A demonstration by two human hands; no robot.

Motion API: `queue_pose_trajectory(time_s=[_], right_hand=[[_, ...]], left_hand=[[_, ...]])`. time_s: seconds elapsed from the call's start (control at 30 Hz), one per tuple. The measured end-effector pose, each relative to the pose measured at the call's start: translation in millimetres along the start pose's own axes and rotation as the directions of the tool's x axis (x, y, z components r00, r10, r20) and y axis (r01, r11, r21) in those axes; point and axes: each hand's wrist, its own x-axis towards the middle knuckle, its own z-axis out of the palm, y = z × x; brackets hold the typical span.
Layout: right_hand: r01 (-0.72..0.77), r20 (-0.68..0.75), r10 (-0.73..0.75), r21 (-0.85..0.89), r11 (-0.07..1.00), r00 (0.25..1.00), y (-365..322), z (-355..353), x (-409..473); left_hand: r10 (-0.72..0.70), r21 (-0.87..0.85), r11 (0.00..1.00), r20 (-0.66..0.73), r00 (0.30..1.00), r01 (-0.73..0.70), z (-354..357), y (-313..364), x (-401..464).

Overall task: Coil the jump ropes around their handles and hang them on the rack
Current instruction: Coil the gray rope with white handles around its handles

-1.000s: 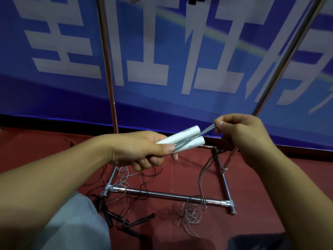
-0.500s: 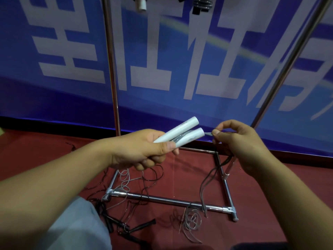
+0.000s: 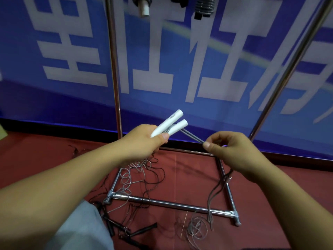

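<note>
My left hand (image 3: 144,141) grips two white jump-rope handles (image 3: 170,124) side by side, their ends pointing up and to the right. A doubled grey rope (image 3: 192,137) runs from the handles down to my right hand (image 3: 232,152), which pinches it between thumb and fingers. Below that hand the rope (image 3: 214,192) hangs to the floor. The chrome rack (image 3: 162,202) stands in front of me, and coiled ropes (image 3: 204,6) hang at its top edge.
Loose grey and dark ropes (image 3: 137,177) lie tangled on the red floor around the rack's base. Black handles (image 3: 142,230) lie near my knee. The rack's upright poles (image 3: 113,60) rise before a blue banner (image 3: 180,69).
My right hand has dropped lower and moved right, drawing the rope taut away from the handles. The handles have tilted more upright. The view has lifted, showing hung ropes at the top.
</note>
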Motion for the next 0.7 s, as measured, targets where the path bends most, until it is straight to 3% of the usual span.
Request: queue_pose_trajectory(time_s=[0.1,0.2,0.4,0.53,0.7], right_hand=[[0.008,0.047,-0.005,-0.07,0.998,0.999,1,1,0],[-0.025,0.034,0.029,-0.119,0.993,0.999,4,0,0],[-0.148,0.053,0.151,-0.05,0.988,0.987,10,-2,2],[-0.169,0.039,0.178,-0.18,0.969,0.983,12,-3,5],[-0.181,0.1,0.202,-0.188,0.965,0.974,8,-3,0]], left_hand=[[0.068,0.23,0.971,-0.026,0.997,-0.06,-2,-6,5],[0.1,0.334,0.94,-0.051,0.994,-0.077,-3,-8,8],[0.103,0.416,0.908,-0.1,0.99,-0.052,-10,-13,14],[0.08,0.457,0.889,-0.135,0.988,-0.009,-15,-18,19],[0.037,0.472,0.881,-0.144,0.989,0.036,-21,-24,23]])
